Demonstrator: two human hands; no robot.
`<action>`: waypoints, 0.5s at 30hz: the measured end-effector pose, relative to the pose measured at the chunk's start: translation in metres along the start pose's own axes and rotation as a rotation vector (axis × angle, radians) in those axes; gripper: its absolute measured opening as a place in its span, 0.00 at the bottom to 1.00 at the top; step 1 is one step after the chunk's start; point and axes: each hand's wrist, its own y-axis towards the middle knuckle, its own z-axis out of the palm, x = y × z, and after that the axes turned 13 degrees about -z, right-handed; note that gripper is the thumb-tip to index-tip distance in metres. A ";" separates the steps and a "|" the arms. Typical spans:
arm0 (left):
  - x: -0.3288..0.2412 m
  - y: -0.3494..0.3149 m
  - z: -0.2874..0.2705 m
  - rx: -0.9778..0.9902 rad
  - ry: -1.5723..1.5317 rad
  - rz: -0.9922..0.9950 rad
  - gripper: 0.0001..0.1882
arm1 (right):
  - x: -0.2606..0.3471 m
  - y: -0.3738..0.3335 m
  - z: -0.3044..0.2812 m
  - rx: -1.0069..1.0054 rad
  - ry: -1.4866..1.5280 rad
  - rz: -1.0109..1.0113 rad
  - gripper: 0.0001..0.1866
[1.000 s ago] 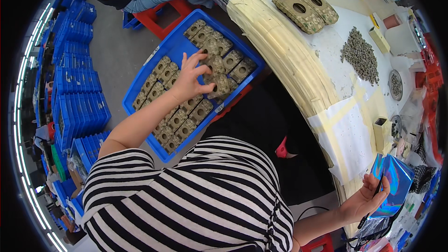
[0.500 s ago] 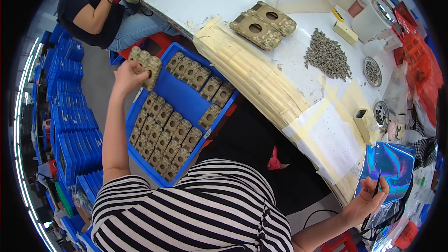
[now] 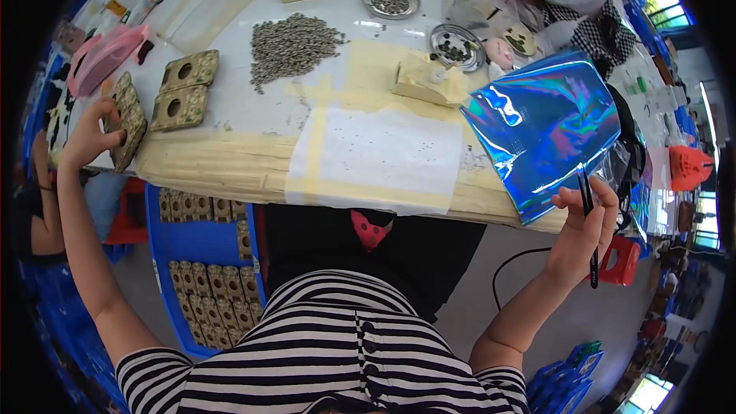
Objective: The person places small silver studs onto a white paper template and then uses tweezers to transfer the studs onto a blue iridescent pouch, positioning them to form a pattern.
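Note:
My left hand is closed around a camouflage-patterned piece, held tilted on edge at the table's left end. Its thumb covers part of it. Just right of it, two matching camouflage pieces, each with a round hole, lie side by side on the table. My right hand grips slim black tweezers, tips pointing up, in front of a shiny blue holographic sheet. Nothing shows between the tips. Below the table edge at left stands a blue crate with rows of similar pieces.
A heap of small metal bits lies mid-table behind a taped white paper. Two round metal dishes and a cream block stand to its right. Masking tape covers the front edge. Another person's arm is at far left.
My view has swung right toward the table. My left hand has carried the camouflage piece from above the crate to the tabletop. The tweezers stay in my right hand.

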 end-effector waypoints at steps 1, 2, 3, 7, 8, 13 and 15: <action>0.001 0.007 -0.001 0.054 0.029 -0.017 0.17 | -0.001 -0.002 -0.004 0.001 -0.041 0.009 0.22; 0.003 0.013 -0.001 0.105 0.058 -0.039 0.17 | -0.003 -0.005 -0.009 0.019 -0.086 0.002 0.22; 0.000 0.013 0.002 0.094 0.045 -0.029 0.17 | -0.004 -0.008 -0.012 0.030 -0.125 -0.006 0.22; 0.005 0.010 0.004 0.051 -0.012 -0.010 0.19 | -0.006 -0.020 -0.018 0.157 -0.332 -0.115 0.25; 0.007 0.003 0.004 0.009 -0.056 0.005 0.20 | -0.007 -0.023 -0.019 0.205 -0.414 -0.149 0.26; -0.062 -0.042 0.005 -0.178 -0.196 0.010 0.14 | 0.003 -0.018 -0.012 0.543 -0.804 -0.329 0.17; -0.128 -0.081 0.025 -0.111 -0.604 0.046 0.11 | 0.005 -0.020 -0.009 0.579 -0.871 -0.357 0.18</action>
